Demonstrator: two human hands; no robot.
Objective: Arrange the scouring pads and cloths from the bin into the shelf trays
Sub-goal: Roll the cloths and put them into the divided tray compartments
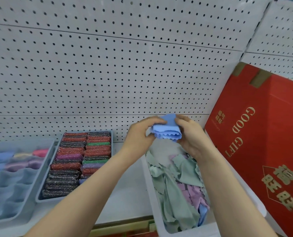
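Big red cardboard box w/ gold "GOOD GIFT" lettering [260, 142] stands at the shelf's right end, tilted. White perforated pegboard panel [108, 65] runs along the back edge.

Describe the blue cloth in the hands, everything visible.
The blue cloth is light blue, soft fabric, folded into a thick wad with stacked layers and wavy scalloped edges facing the camera. It is held in the air above the bin of loose cloths, in front of the pegboard. The left hand and right hand pinch it from either side; nothing else touches it.

Pad tray [39, 199] left of cloth bin [148, 194], box [265, 151] seemingly behind.
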